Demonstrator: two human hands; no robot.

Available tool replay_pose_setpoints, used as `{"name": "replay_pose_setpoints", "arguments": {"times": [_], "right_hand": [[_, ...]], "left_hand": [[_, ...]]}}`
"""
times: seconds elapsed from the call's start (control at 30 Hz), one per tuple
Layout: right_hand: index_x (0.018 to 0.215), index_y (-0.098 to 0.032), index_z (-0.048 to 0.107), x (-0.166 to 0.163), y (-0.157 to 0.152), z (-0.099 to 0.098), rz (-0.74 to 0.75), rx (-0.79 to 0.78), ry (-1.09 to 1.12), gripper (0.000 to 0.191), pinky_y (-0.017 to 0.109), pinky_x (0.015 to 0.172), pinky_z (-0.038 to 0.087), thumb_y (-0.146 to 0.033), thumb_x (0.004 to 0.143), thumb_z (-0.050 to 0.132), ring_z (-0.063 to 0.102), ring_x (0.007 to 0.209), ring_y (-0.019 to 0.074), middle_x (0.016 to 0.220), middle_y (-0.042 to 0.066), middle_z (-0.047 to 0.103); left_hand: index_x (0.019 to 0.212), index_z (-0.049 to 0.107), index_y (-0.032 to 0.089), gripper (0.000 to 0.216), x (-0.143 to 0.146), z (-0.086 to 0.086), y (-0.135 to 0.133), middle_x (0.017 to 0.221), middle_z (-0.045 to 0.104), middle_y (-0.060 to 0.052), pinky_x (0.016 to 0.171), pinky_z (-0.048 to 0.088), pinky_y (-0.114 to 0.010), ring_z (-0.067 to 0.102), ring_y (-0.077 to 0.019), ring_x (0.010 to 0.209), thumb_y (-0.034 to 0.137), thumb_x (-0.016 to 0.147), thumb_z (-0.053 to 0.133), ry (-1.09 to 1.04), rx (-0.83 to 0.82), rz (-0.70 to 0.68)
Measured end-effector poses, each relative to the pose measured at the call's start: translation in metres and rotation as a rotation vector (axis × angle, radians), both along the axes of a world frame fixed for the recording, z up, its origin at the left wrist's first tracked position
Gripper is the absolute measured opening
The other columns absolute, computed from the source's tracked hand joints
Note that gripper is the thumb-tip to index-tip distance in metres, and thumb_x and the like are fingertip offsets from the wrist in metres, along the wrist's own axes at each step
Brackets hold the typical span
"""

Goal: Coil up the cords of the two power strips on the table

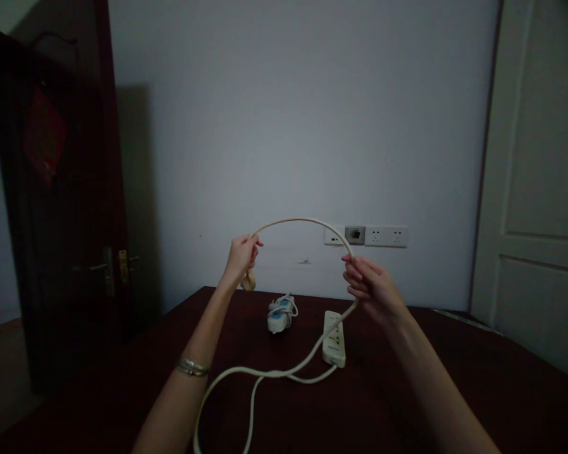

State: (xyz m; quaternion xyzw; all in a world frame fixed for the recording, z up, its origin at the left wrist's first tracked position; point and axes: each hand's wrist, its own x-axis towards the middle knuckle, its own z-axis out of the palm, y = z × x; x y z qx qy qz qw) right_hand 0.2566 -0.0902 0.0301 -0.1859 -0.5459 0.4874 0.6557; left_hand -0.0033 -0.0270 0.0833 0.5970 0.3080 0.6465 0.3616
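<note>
A white power cord [303, 219] arches through the air between my two hands. My left hand [242, 255] is closed around it near its end, and a cream-coloured piece, apparently the plug [248, 280], hangs just below that fist. With fingers and thumb pinched, my right hand [370, 280] grips the cord at the other side of the arch. From there the cord drops in loops over the dark red table [360, 403] and runs to a white power strip [334, 340]. Part of the loop leaves the view at the bottom.
A second power strip [281, 315], white and blue with its cord wrapped round it, lies farther back at the middle. Wall sockets [385, 236] sit behind the table. A dark wooden door [76, 208] stands at left, a pale door panel [539, 189] at right.
</note>
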Motion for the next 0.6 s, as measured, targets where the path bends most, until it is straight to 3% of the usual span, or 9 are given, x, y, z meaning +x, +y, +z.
{"name": "replay_pose_setpoints", "arguments": {"times": [0.07,0.13,0.23,0.3,0.33,0.4,0.47,0.6], "right_hand": [[0.087,-0.017,0.065,-0.003,0.000,0.004,-0.112,0.001,0.093,0.027,0.015,0.035,0.008,-0.036,0.068,0.069,0.016,0.044,0.0027,0.058,-0.006,0.031],[0.089,-0.017,0.065,-0.006,0.002,0.005,-0.213,-0.006,0.137,0.031,0.015,0.035,0.010,-0.037,0.066,0.070,0.017,0.044,0.0024,0.059,-0.006,0.033],[0.089,-0.017,0.064,-0.010,0.006,0.000,-0.343,-0.026,0.049,0.034,0.017,0.036,0.013,-0.043,0.067,0.067,0.021,0.042,0.0028,0.059,-0.005,0.036],[0.080,-0.015,0.064,-0.014,0.008,-0.003,-0.438,0.022,-0.166,0.032,0.019,0.039,0.017,-0.046,0.072,0.061,0.025,0.042,0.0044,0.055,-0.005,0.037],[0.074,-0.015,0.063,-0.017,0.008,-0.005,-0.491,0.075,-0.313,0.032,0.020,0.041,0.020,-0.046,0.075,0.057,0.029,0.043,0.0055,0.053,-0.004,0.038],[0.065,-0.014,0.061,-0.022,0.010,-0.009,-0.573,0.209,-0.629,0.033,0.022,0.046,0.025,-0.040,0.080,0.050,0.036,0.047,0.0080,0.050,-0.002,0.042],[0.061,-0.014,0.060,-0.025,0.012,-0.013,-0.616,0.307,-0.884,0.033,0.023,0.051,0.028,-0.033,0.083,0.045,0.040,0.051,0.0099,0.053,0.000,0.049],[0.057,-0.014,0.058,-0.020,0.017,-0.021,-0.475,0.320,-1.120,0.038,0.024,0.051,0.027,-0.032,0.086,0.040,0.040,0.051,0.0100,0.054,0.001,0.053]], "left_hand": [[0.057,0.050,0.016,0.014,0.008,-0.019,0.009,0.045,0.040,0.005,0.036,0.016,-0.018,0.030,-0.0058,0.037,0.017,0.070,0.055,0.305,0.109,0.196],[0.052,0.048,0.017,0.018,0.018,-0.038,0.011,0.046,0.042,0.003,0.039,0.019,-0.020,0.035,-0.0079,0.040,0.008,0.065,0.057,0.663,0.181,0.278],[0.047,0.046,0.017,0.023,0.039,-0.062,-0.003,0.042,0.042,0.002,0.042,0.022,-0.022,0.038,-0.0101,0.039,-0.001,0.057,0.058,1.096,0.182,0.212],[0.059,0.056,0.016,0.013,0.055,-0.072,-0.018,0.052,0.055,-0.003,0.045,0.029,-0.023,0.050,-0.0151,0.046,0.003,0.061,0.059,1.490,0.289,0.059],[0.071,0.060,0.015,0.012,0.062,-0.075,-0.026,0.063,0.061,-0.007,0.048,0.032,-0.024,0.056,-0.0183,0.054,0.005,0.065,0.057,1.597,0.416,0.065],[0.089,0.061,0.016,0.020,0.073,-0.075,-0.039,0.075,0.065,-0.010,0.052,0.037,-0.027,0.061,-0.0214,0.064,0.008,0.075,0.051,1.733,0.620,0.112],[0.093,0.060,0.015,0.021,0.077,-0.070,-0.047,0.077,0.065,-0.009,0.055,0.040,-0.028,0.061,-0.0208,0.065,0.008,0.080,0.045,1.762,0.751,0.201],[0.084,0.060,0.014,0.012,0.070,-0.051,-0.053,0.078,0.062,-0.008,0.071,0.042,-0.034,0.058,-0.0203,0.077,0.013,0.084,0.048,1.626,0.992,0.353]]}}
